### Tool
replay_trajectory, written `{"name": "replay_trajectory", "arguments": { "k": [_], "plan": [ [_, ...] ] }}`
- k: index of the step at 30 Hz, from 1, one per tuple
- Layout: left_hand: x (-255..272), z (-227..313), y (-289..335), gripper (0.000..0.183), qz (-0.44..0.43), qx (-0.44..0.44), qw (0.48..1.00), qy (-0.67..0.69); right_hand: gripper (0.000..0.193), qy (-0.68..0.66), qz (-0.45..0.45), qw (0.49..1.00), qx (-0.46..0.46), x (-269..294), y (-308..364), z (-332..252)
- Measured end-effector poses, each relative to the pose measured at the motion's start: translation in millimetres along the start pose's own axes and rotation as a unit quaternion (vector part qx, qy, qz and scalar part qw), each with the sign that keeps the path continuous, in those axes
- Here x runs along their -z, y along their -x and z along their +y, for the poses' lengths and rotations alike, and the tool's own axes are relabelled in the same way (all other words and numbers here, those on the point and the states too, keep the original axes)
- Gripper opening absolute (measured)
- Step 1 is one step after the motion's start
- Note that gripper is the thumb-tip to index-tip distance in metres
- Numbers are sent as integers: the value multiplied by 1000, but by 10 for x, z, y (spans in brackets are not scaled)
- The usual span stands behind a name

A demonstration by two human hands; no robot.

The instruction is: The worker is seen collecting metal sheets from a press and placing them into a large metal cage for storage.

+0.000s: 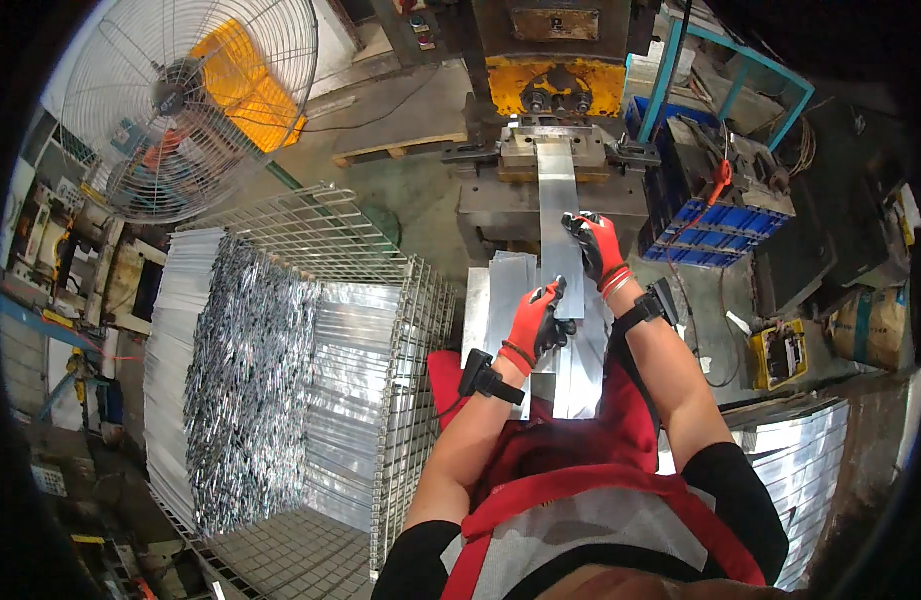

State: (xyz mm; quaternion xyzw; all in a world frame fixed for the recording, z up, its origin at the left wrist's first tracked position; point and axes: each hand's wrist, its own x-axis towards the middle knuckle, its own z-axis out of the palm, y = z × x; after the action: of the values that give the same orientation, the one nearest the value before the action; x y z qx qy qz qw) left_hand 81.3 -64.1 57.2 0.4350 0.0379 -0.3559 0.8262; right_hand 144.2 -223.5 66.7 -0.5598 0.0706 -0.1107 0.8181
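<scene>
A long flat metal strip (559, 225) runs from the die (521, 150) of a press toward me. My right hand (599, 248), in a red glove with black fingers, is closed on the strip's right edge about midway along. My left hand (537, 325), gloved alike, has its fingers curled at the strip's lower left edge, near the end closest to me, and seems to pinch it; the exact grip is partly hidden. Beneath both hands lie several loose metal strips (579, 375), some fanned out over my red apron (621, 420).
To the left stands a wire mesh cage (406, 400) packed with shiny metal strips (251, 380). Beyond it is a large fan (171, 95). Blue crates (716, 230) stand right of the press, with a yellow bin (781, 355) nearer. More stacked strips (806, 470) lie at lower right.
</scene>
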Motion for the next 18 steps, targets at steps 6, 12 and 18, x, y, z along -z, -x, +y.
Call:
{"name": "replay_trajectory", "arguments": {
  "k": [6, 12, 18],
  "plan": [
    [-7, 42, 18, 38, 15, -7, 1000, -18, 19, 17, 12, 999, 36, -50, 14, -6],
    [-167, 119, 127, 29, 41, -11, 999, 2, 15, 47, 47, 996, -57, -28, -3, -14],
    [66, 27, -19, 28, -58, 7, 998, 16, 16, 45, 4, 996, 76, -27, 8, 25]
  ]
}}
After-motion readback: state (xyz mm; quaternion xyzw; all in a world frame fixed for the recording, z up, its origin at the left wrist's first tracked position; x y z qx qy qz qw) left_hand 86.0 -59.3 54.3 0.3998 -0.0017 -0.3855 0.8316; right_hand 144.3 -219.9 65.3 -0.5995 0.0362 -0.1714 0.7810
